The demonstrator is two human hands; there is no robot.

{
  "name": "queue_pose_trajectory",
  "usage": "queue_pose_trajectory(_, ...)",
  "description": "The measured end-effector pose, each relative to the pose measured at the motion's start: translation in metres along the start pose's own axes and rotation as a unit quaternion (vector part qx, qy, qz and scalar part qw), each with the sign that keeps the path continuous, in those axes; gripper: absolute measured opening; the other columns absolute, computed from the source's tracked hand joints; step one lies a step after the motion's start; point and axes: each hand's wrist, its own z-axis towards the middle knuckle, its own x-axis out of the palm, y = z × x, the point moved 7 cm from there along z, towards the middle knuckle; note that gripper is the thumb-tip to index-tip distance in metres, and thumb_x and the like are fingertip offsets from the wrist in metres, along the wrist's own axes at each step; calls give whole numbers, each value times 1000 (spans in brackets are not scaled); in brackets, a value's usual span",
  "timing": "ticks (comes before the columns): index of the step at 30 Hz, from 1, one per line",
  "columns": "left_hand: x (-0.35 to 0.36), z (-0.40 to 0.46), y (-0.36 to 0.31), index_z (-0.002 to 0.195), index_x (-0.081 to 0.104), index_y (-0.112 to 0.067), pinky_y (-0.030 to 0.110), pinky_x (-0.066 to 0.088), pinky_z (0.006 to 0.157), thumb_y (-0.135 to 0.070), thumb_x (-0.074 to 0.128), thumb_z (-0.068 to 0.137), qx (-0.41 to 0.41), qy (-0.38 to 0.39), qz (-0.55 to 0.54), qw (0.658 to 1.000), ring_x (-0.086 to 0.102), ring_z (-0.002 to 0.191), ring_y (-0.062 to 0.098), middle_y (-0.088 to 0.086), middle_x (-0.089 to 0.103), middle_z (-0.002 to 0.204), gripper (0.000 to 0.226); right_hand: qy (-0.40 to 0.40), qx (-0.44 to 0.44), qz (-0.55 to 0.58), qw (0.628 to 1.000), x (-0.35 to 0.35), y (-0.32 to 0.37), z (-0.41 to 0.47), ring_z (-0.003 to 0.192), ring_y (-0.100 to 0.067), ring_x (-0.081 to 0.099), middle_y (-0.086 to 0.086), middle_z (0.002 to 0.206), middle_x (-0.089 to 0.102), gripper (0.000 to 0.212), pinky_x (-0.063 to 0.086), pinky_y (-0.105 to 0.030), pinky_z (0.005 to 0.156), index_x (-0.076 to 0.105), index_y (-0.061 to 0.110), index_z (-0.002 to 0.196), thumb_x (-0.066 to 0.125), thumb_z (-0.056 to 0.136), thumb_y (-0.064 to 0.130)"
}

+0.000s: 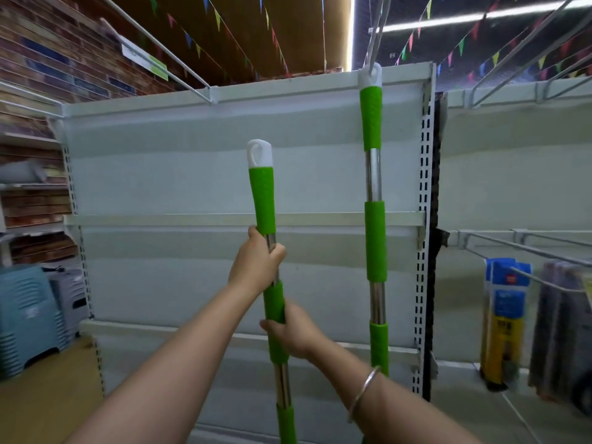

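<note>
Both bare forearms reach forward and up, meeting near the centre. The left arm comes in from 7 o'clock; the left hand (256, 264) sits higher, fingers wrapped round the green pole (265, 200). The right arm enters from 5 o'clock, wrist bent; the right hand (293, 331) grips the same pole just below, at 5 o'clock of the left.

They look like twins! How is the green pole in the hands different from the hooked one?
Left hand and right hand grip the held green steel pole; the hanging green steel pole dangles from a hook. The held pole stands lower than the hanging pole. Both wear white loop caps.
</note>
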Motion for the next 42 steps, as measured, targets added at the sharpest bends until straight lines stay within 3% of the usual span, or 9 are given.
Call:
queue_pose_trajectory(9,-54,9,19,105,45,-3,40,47,68,-20,53,87,-2,-75,35,997,55,76,32,13,55,84,27,58,-39,35,997,34,43,21,99,-24,57,-10,103,57,30,47,-38,90,51,8,115,60,89,20)
queue_pose_trajectory(13,-66,11,25,100,42,-8,40,48,66,-22,53,87,4,-70,41,997,59,76,34,11,56,82,21,69,-48,31,996,49,58,27,109,-29,59,-17,116,60,35,48,-41,95,50,6,120,59,89,20)
queue_pose_trajectory(21,-103,10,41,97,38,-10,40,46,63,-24,50,87,-10,-83,87,993,60,77,37,15,57,83,21,103,-86,57,989,83,94,23,107,-30,59,-16,113,60,34,49,-43,95,50,6,119,59,89,21)
queue_pose_trajectory(24,-121,3,49,97,40,-8,43,50,66,-24,49,85,-21,-92,99,991,61,77,38,16,58,82,21,132,-108,57,984,99,106,14,92,-26,57,-11,92,55,8,47,-36,81,53,12,91,58,90,18)
queue_pose_trajectory(26,-130,-4,51,97,42,-7,47,54,69,-24,49,84,-23,-92,101,990,61,77,39,19,60,84,22,143,-120,64,980,104,112,5,83,-22,51,-4,78,50,22,43,-33,74,45,20,73,56,91,16)
queue_pose_trajectory(28,-134,-9,46,96,42,-8,49,54,70,-23,50,84,-11,-79,96,992,62,77,39,19,61,85,21,150,-126,69,978,105,114,-5,82,-22,51,1,71,47,26,44,-36,73,42,23,70,56,91,17)
queue_pose_trajectory(35,-127,-25,-13,93,41,-10,50,55,71,-22,50,86,42,-37,55,997,64,78,38,19,62,88,17,86,-135,41,986,61,117,-47,97,-34,63,-11,92,57,17,54,-49,85,46,14,91,58,90,26)
queue_pose_trajectory(39,-123,-38,-47,92,40,-7,52,55,71,-21,51,85,66,-38,30,997,63,79,39,19,59,88,19,55,-113,36,991,30,115,-74,97,-32,63,-14,98,60,18,54,-49,86,48,13,95,59,89,25)
queue_pose_trajectory(42,-118,-50,-69,91,39,-7,51,54,71,-20,50,86,78,-33,13,996,63,80,40,16,56,85,18,17,-89,34,995,8,113,-90,99,-29,62,-12,105,58,35,56,-46,84,45,13,111,64,84,24)
